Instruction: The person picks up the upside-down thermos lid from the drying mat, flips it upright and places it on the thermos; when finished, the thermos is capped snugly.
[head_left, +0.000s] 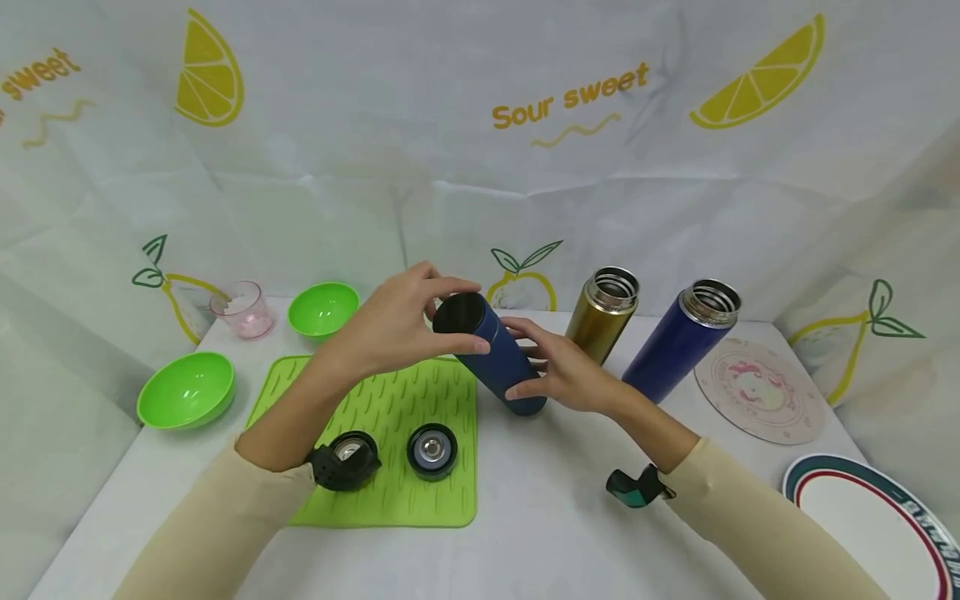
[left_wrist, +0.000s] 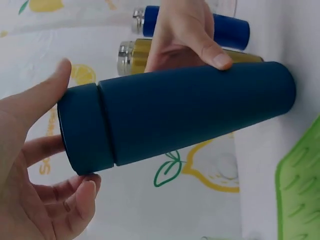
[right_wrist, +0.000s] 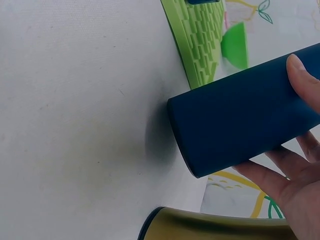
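A: Status? 
B: Dark blue flask (head_left: 491,354) tilted mid-table, base on the table (head_left: 540,517). Left hand (head_left: 393,325) grips its capped top, right hand (head_left: 562,367) wraps the lower body. 
A: Left? 
B: Gold flask (head_left: 602,313) and blue flask (head_left: 681,337) stand open near the far edge; two lids (head_left: 432,451) on green mat (head_left: 390,417). Gold one crowds the right hand.

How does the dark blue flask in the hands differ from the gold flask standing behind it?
The dark blue flask is matte and tilted, its base on the table, gripped by the left hand at the top and the right hand lower down; the gold flask is shiny and untouched. The dark blue flask still wears its cap; the gold flask is uncapped, its threaded steel neck showing. Both are slim cylinders.
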